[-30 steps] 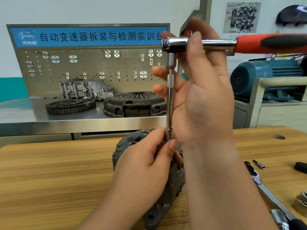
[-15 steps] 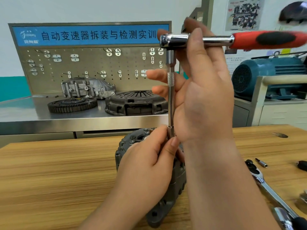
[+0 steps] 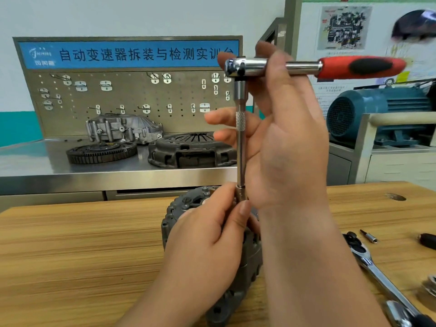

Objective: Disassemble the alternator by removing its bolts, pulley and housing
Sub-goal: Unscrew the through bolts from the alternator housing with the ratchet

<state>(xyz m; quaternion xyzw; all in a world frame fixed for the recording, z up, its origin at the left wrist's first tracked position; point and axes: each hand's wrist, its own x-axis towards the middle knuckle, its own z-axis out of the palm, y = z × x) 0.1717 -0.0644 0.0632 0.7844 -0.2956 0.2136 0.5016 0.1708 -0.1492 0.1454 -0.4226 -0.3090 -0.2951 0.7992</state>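
Note:
A dark grey alternator [image 3: 188,204] stands on the wooden table [image 3: 70,256], mostly hidden behind my hands. A ratchet [image 3: 306,67] with a red and black handle points to the right, and its long chrome extension [image 3: 240,147] drops straight down onto the top of the alternator. My left hand [image 3: 207,251] pinches the socket at the foot of the extension, thumb and fingers curled round it. My right hand [image 3: 283,138] grips the ratchet near its head, with the lower fingers spread loosely behind the extension.
A second ratchet [image 3: 368,263] lies on the table to the right, with a small bit [image 3: 369,237] and a dark tool end [image 3: 427,240] beyond it. Behind stands a steel bench [image 3: 35,166] with a flywheel [image 3: 101,152], clutch cover [image 3: 191,149] and gearbox housing [image 3: 122,128]. A teal motor [image 3: 377,112] sits far right.
The ratchet's handle has stayed pointing right with only a slight swing. Both hands hold the same places, and the view has shifted a little.

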